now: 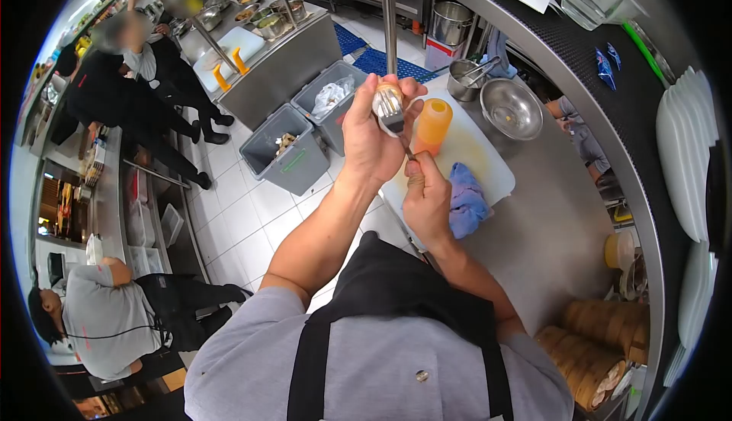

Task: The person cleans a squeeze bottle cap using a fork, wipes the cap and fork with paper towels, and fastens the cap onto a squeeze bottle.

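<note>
My left hand [369, 140] is raised, with its fingers curled round a small rounded food piece [388, 88], orange-brown at the top and pale below. Its exact kind is not clear. My right hand [427, 196] grips the handle of a metal fork [393, 120], whose tines lie against the piece. Just behind the hands an orange squeeze bottle [435, 120] stands on a white cutting board [494, 163]. A crumpled blue cloth [467, 204] lies on the board's near part, close to my right hand.
Two grey bins [286, 165] stand on the floor at left. A steel bowl [512, 108] and a pot [463, 81] sit beyond the board on the steel counter [541, 215]. Bamboo steamers [583, 360] are at lower right. Several people work at left; another person [576, 131] is at right.
</note>
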Tool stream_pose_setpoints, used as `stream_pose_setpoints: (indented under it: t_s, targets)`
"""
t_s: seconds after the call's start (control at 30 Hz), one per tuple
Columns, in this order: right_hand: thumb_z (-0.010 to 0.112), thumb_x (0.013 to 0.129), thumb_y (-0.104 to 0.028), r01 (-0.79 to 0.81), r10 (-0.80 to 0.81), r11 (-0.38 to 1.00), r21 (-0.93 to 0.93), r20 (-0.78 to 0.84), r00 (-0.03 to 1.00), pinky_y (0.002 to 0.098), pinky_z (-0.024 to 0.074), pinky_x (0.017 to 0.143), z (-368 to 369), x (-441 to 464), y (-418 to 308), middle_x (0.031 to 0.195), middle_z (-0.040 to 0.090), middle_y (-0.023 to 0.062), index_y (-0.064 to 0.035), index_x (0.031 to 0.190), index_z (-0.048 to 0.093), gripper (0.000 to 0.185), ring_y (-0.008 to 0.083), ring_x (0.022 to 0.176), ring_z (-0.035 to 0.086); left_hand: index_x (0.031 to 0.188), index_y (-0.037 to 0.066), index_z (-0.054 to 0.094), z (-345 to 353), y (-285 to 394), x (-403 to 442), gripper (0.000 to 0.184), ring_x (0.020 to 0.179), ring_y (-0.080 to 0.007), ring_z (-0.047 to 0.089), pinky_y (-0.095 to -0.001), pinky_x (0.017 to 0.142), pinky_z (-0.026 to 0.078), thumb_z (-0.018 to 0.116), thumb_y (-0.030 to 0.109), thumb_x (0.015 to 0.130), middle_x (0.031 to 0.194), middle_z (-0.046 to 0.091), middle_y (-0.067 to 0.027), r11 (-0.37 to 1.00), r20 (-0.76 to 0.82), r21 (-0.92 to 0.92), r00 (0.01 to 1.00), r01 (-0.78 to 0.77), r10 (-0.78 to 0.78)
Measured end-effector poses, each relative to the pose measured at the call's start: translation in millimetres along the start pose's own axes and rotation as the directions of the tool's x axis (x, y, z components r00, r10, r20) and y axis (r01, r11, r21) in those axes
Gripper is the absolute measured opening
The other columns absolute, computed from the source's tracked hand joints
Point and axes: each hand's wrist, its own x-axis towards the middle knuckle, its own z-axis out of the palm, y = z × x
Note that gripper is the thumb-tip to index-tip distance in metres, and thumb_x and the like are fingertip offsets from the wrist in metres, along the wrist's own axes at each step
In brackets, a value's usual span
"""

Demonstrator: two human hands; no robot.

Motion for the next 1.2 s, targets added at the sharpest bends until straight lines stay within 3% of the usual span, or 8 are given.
stream_pose_setpoints:
  t_s: [0.13, 0.3, 0.43, 0.57, 0.73, 0.97, 1.17, 1.2]
  targets:
    - [0.056, 0.099, -0.01, 0.036, -0.038, 0.997, -0.067, -0.019, 0.999, 0.0452, 0.0499, 0.062, -16.0, 8.5, 11.7, 0.079, 0.066, 0.019, -0.0047, 0.098, 0.058, 0.006, 0.0433, 0.075, 0.065, 0.102, 0.009, 0.065, -9.5, 7.7, -0.5, 0.028, 0.102, -0.0232, 0.063, -0.0373, 0.095, 0.049, 0.053, 0.034, 0.102, 0.101, 0.067, -0.0062, 0.997, -0.036, 0.011, 0.996, 0.077, -0.077]
    - [0.059, 0.096, -0.01, 0.337, -0.337, 0.866, -0.369, 0.068, 0.939, 0.0447, 0.0501, 0.059, -76.6, 45.8, 15.4, 0.084, 0.068, 0.0127, -0.0081, 0.099, 0.061, 0.005, 0.0368, 0.073, 0.066, 0.118, 0.0, 0.063, -8.1, 27.1, -1.2, 0.036, 0.089, -0.0202, 0.067, -0.0347, 0.079, 0.054, 0.047, 0.03, 0.105, 0.098, 0.069, -0.013, 0.849, -0.178, 0.49, 0.976, 0.196, -0.123]
    - [0.061, 0.093, -0.01, 0.459, -0.363, 0.597, -0.658, 0.289, 0.886, 0.0473, 0.0495, 0.059, -94.7, 55.3, -13.3, 0.088, 0.069, 0.0102, -0.0103, 0.095, 0.061, 0.002, 0.0347, 0.075, 0.067, 0.107, 0.002, 0.057, -11.6, 29.1, -1.6, 0.03, 0.094, -0.0245, 0.067, -0.037, 0.085, 0.052, 0.045, 0.03, 0.106, 0.096, 0.068, -0.0147, 0.888, -0.118, 0.392, 0.971, 0.239, -0.209]
    - [0.06, 0.089, -0.012, 0.479, -0.452, 0.493, -0.726, 0.256, 0.854, 0.0458, 0.0517, 0.055, -85.7, 54.0, -14.6, 0.069, 0.056, 0.0076, -0.0139, 0.092, 0.059, 0.004, 0.0298, 0.066, 0.066, 0.104, 0.004, 0.053, -10.0, 11.5, -5.8, 0.031, 0.091, -0.0251, 0.066, -0.0349, 0.08, 0.051, 0.04, 0.032, 0.108, 0.091, 0.067, -0.0134, 0.885, -0.123, 0.461, 0.992, 0.066, -0.009]
    - [0.059, 0.091, -0.005, 0.354, -0.367, 0.849, -0.391, 0.044, 0.929, 0.0486, 0.0521, 0.059, -48.0, 31.8, 9.7, 0.079, 0.066, 0.0125, -0.0086, 0.097, 0.056, 0.007, 0.0375, 0.07, 0.067, 0.101, 0.006, 0.055, -13.5, 4.5, -3.3, 0.033, 0.098, -0.0296, 0.066, -0.0371, 0.088, 0.049, 0.04, 0.035, 0.108, 0.09, 0.065, -0.0124, 0.984, -0.049, 0.175, 0.999, 0.023, -0.015]
    - [0.055, 0.099, -0.008, 0.164, -0.164, 0.986, -0.013, -0.073, 0.984, 0.0431, 0.047, 0.057, -10.0, 11.9, 15.0, 0.076, 0.064, 0.0183, -0.0025, 0.093, 0.054, 0.008, 0.0407, 0.068, 0.065, 0.108, 0.008, 0.06, -2.7, -7.7, -5.5, 0.037, 0.117, -0.0287, 0.058, -0.0488, 0.109, 0.041, 0.039, 0.039, 0.107, 0.102, 0.063, -0.0073, 0.999, 0.174, 0.041, 0.984, 0.024, -0.03]
    - [0.052, 0.104, -0.016, 0.022, -0.039, 0.981, 0.194, 0.082, 0.996, 0.0348, 0.0404, 0.053, -26.8, 10.7, 25.6, 0.069, 0.055, 0.0145, -0.0034, 0.094, 0.055, 0.017, 0.0255, 0.054, 0.052, 0.115, 0.007, 0.061, -10.7, -8.0, -3.2, 0.039, 0.125, -0.0289, 0.055, -0.0508, 0.116, 0.036, 0.037, 0.037, 0.108, 0.116, 0.065, -0.0091, 0.993, 0.182, -0.079, 0.981, 0.084, -0.069]
    - [0.051, 0.105, -0.017, -0.014, -0.005, 0.986, 0.165, 0.113, 0.994, 0.0296, 0.0394, 0.056, -31.3, 9.8, 25.1, 0.073, 0.054, 0.0071, -0.0023, 0.097, 0.057, 0.017, 0.0172, 0.06, 0.049, 0.115, 0.007, 0.061, -14.5, -9.2, -3.0, 0.039, 0.125, -0.0289, 0.055, -0.0508, 0.116, 0.036, 0.037, 0.037, 0.108, 0.116, 0.065, -0.0091, 0.993, 0.182, -0.082, 0.981, 0.086, -0.07]
